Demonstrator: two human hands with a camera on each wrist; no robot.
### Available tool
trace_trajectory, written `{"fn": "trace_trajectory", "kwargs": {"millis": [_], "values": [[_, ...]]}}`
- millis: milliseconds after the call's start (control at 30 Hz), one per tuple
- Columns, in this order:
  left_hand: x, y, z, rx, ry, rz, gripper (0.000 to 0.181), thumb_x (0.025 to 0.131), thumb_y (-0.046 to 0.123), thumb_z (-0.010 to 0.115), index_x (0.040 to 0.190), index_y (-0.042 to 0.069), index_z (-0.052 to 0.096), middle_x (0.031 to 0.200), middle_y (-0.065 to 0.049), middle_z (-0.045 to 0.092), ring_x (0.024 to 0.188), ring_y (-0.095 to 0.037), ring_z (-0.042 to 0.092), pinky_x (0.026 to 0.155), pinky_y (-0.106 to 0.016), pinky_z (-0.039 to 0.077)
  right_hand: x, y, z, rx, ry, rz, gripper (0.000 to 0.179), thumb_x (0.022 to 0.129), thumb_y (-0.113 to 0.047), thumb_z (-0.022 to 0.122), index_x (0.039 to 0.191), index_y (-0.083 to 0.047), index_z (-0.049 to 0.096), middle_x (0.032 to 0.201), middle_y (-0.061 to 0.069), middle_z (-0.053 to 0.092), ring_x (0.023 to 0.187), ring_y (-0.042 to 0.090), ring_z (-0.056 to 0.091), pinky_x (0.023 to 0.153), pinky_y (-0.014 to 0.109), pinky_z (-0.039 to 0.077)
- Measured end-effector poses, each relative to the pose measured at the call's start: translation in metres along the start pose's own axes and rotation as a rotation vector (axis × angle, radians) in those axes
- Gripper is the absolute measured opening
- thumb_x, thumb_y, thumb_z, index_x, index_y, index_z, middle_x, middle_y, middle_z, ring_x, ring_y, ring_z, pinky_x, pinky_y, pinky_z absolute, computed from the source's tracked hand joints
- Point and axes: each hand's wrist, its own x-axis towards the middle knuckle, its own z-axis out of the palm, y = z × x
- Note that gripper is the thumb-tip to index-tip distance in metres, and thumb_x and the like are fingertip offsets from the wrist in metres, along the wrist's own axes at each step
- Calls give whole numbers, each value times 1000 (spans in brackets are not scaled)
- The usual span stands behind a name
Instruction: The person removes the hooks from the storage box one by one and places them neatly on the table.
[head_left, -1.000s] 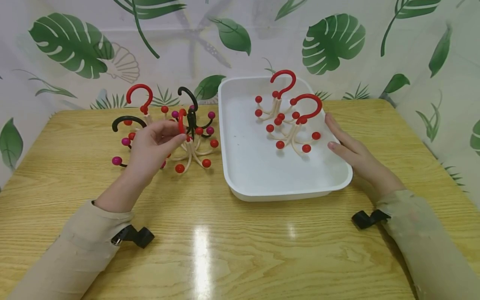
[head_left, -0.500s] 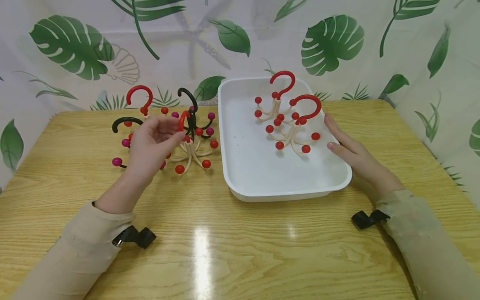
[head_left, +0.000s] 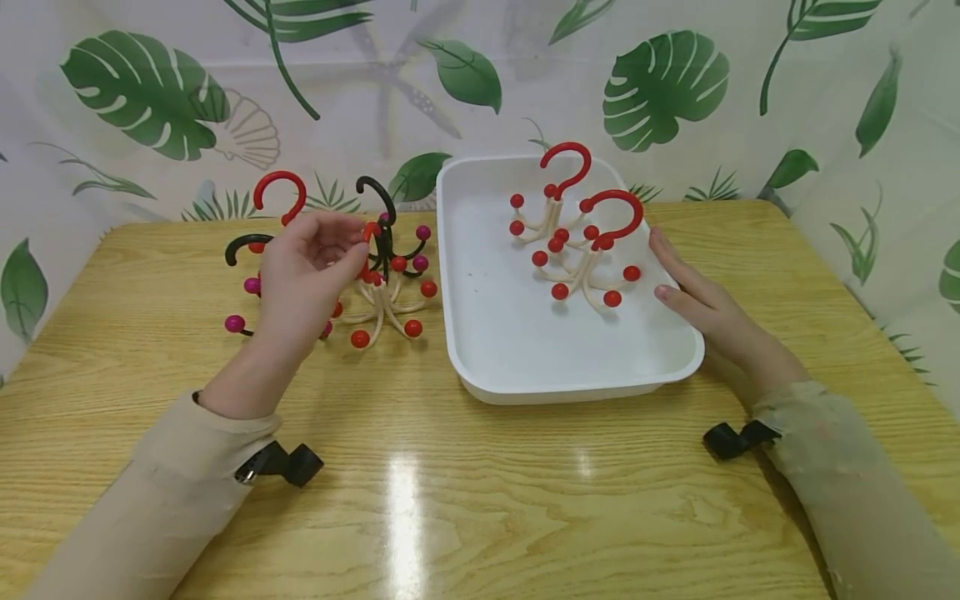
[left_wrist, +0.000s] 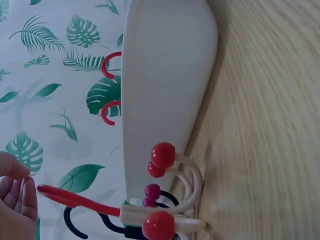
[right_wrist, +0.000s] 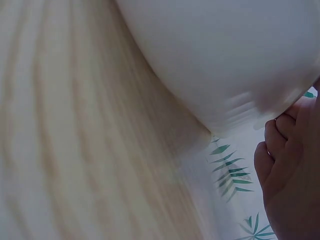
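Observation:
My left hand (head_left: pixel 288 283) is at the red hook of a beige claw-like hanger (head_left: pixel 380 304) with red ball tips, which stands left of the white tray (head_left: pixel 498 354). In the left wrist view, the thumb and bent fingertips of the left hand (left_wrist: pixel 17 205) sit just off the end of the red hook (left_wrist: pixel 80 200). My right hand (head_left: pixel 708 312) holds the tray's right rim, thumb over the edge. From the right wrist, the fingers of the right hand (right_wrist: pixel 287 160) lie against the tray's outer wall (right_wrist: pixel 210 60). Two similar red-hooked hangers (head_left: pixel 585 267) stand in the tray.
Beside and behind the left hand stand a black hanger with pink balls (head_left: pixel 384 237), another black hook (head_left: pixel 247 242) and a red hook (head_left: pixel 281 183), partly hidden. A leaf-print cloth (head_left: pixel 480 75) backs the wooden table (head_left: pixel 480 500).
My left hand shifts slightly up and right around the red hook, covering more of the hangers behind. The hook has turned a little. Right hand and tray hold still.

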Motion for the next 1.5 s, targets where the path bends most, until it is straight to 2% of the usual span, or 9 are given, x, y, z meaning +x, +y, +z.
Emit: {"fn": "trace_trajectory", "kwargs": {"millis": [167, 333, 533, 867, 1067, 1233, 1500], "values": [[3, 7, 12, -55, -20, 53, 20, 82, 3, 65, 101, 1, 61, 95, -8, 60, 84, -16, 56, 71, -18, 46, -1, -5, 1, -10, -1, 0, 60, 95, -25, 42, 145, -30, 9, 151, -15, -1, 137, 4, -3, 107, 58, 0], [5, 14, 24, -85, -63, 102, 20, 82, 2, 63, 102, -1, 60, 96, -10, 59, 85, -17, 55, 74, -19, 48, 1, 0, 0, -24, 1, -6, 59, 95, -28, 42, 144, -34, 9, 150, -18, -1, 137, 3, -3, 107, 57, 2], [8, 21, 42, -128, -115, 81, 21, 82, 2, 64, 102, 0, 60, 95, -11, 59, 86, -18, 55, 74, -21, 48, 1, 0, 1, -23, -7, -7, 59, 95, -30, 42, 143, -38, 8, 149, -21, -2, 136, 0, -4, 105, 60, 1], [10, 31, 71, -112, -211, 91, 19, 84, 5, 63, 102, 2, 60, 95, -8, 60, 86, -16, 55, 78, -24, 49, 1, 2, 1, -25, -2, -7, 60, 95, -26, 42, 144, -35, 8, 150, -18, -1, 137, 3, -3, 107, 58, 3], [7, 51, 86, -126, -263, 56, 19, 84, 1, 60, 103, -2, 59, 94, -11, 59, 86, -17, 54, 77, -22, 47, 2, 2, 1, -17, 0, 12, 61, 95, -24, 42, 144, -33, 8, 150, -17, -2, 137, 4, -4, 106, 60, 2], [5, 67, 95, -155, -279, 57, 19, 84, -1, 59, 103, -4, 58, 94, -13, 58, 85, -19, 53, 75, -21, 47, 2, 1, 2, -3, -1, 5, 61, 95, -22, 42, 145, -31, 8, 150, -15, -2, 137, 3, -4, 106, 58, 1], [13, 79, 117, -212, -306, 28, 21, 83, 0, 61, 104, -3, 59, 94, -11, 59, 85, -18, 54, 74, -18, 47, 3, 4, 1, 6, 13, -38, 62, 94, -20, 43, 145, -29, 10, 151, -11, 0, 138, 5, -2, 106, 58, 4]]}}
